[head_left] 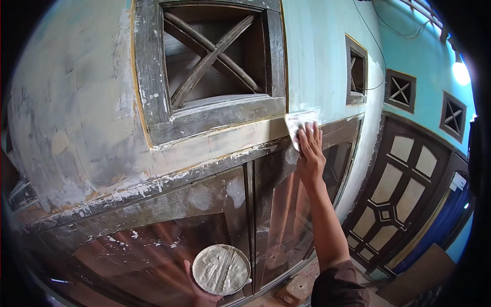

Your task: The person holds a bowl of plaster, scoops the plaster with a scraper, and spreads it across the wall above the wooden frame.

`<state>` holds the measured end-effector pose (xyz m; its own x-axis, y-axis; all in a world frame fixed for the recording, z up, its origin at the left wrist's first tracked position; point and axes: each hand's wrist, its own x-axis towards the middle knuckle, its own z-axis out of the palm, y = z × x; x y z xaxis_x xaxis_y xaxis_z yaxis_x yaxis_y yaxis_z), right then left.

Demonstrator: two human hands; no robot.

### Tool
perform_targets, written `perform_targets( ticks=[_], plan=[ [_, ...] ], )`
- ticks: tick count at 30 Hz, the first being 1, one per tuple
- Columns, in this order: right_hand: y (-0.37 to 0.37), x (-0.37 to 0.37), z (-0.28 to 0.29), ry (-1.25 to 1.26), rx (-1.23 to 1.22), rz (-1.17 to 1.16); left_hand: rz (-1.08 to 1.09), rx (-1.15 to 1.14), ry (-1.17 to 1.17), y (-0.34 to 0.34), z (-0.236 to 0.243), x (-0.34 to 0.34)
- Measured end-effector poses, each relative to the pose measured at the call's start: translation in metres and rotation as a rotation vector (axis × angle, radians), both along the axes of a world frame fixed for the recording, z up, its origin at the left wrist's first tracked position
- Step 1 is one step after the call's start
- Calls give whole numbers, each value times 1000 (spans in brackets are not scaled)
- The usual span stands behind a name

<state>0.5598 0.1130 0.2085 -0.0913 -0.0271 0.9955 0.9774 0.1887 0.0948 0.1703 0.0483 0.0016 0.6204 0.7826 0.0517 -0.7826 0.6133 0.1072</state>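
My right hand [311, 151] is raised at centre right, its fingers pressed on a flat, putty-smeared scraper [295, 123]. The scraper lies against the wall strip just below the lower right corner of a wooden vent frame [220, 115]. Fresh white smears show on the turquoise wall [317, 66] right above its edge. Low in the view, my left hand [200, 294] grips a round bowl [248, 258] from beneath and the side. Thick white putty [221, 267] fills the bowl, with a straight groove across its surface.
Below the vent run dark wooden window shutters with glass panes [169, 245], spattered white. Patchy grey-white plaster [71, 117] covers the left wall. To the right stand a panelled door [394, 189] and a blue curtain [434, 225]. A stool-like block [297, 289] sits on the floor.
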Motion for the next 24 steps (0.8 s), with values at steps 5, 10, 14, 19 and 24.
perform_targets(
  ticks=[5,10,14,19,24],
  plan=[
    [9,-3,-19,2,-132,67,-25,6,-118,3,-7,-2],
    [-2,-1,-41,-3,-54,56,22,93,24,8,-17,-4],
    [-9,0,-2,16,54,26,37,109,89,6,-7,1],
    [11,-8,-19,14,-154,90,75,18,79,8,-14,-4],
    [2,-1,-46,-5,-61,30,30,64,81,7,-7,1]
  ],
)
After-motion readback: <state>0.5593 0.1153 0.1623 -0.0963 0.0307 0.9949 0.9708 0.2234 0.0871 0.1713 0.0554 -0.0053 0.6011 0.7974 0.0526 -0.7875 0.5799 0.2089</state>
